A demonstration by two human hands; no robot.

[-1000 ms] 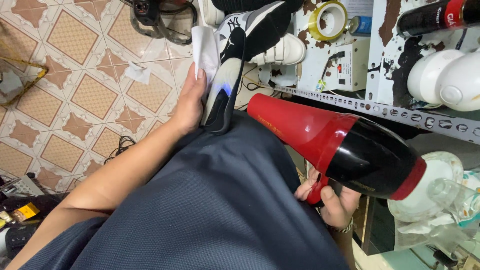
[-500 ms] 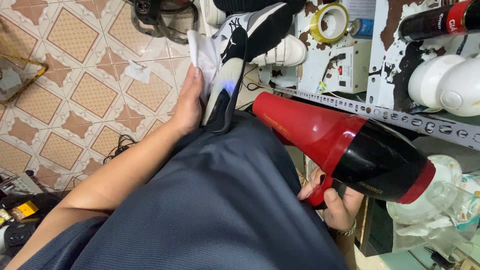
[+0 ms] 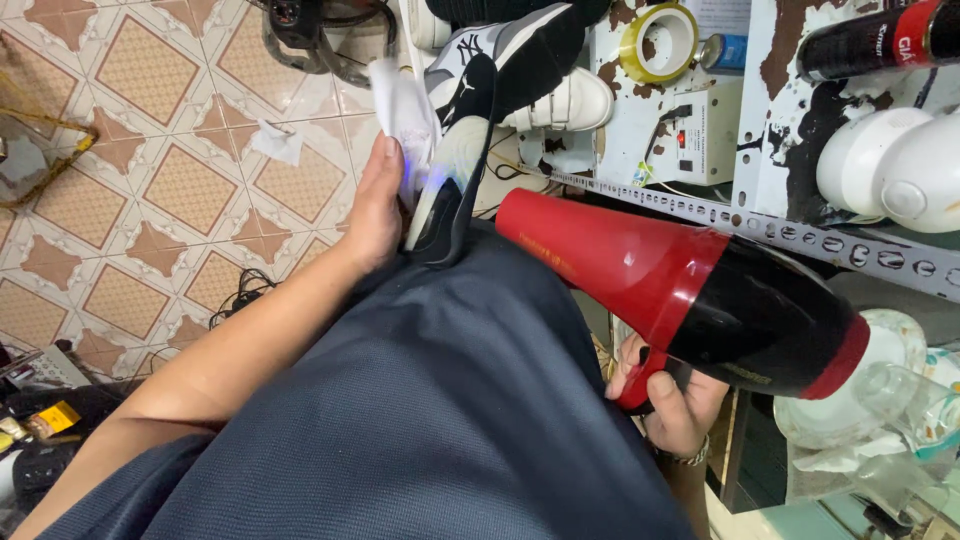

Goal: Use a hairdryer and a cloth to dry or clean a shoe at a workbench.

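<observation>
While the left hand (image 3: pixel 375 205) grasps 1 black-and-white sneaker (image 3: pixel 470 130) and a white cloth (image 3: pixel 403 105) against the knee of the dark trousers (image 3: pixel 430 400), the right hand (image 3: pixel 675 400) is clenched on the handle of 1 red-and-black hair dryer (image 3: pixel 690 295), nozzle just beside the sneaker's heel. At the metal shelf's (image 3: pixel 800 235) front edge stand 1 tape roll (image 3: pixel 660 40), 1 white sneaker (image 3: pixel 570 100) and 1 dark spray can (image 3: pixel 870 40). Tiled floor (image 3: pixel 150 150) lies left.

Tiled floor (image 3: pixel 180 190) off to the left is pretty open — just a paper scrap (image 3: pixel 275 142) and cables (image 3: pixel 240 290) — but the right's jammed by the metal shelf (image 3: pixel 800 235), hair dryer (image 3: pixel 690 290) and tape roll (image 3: pixel 660 42).
</observation>
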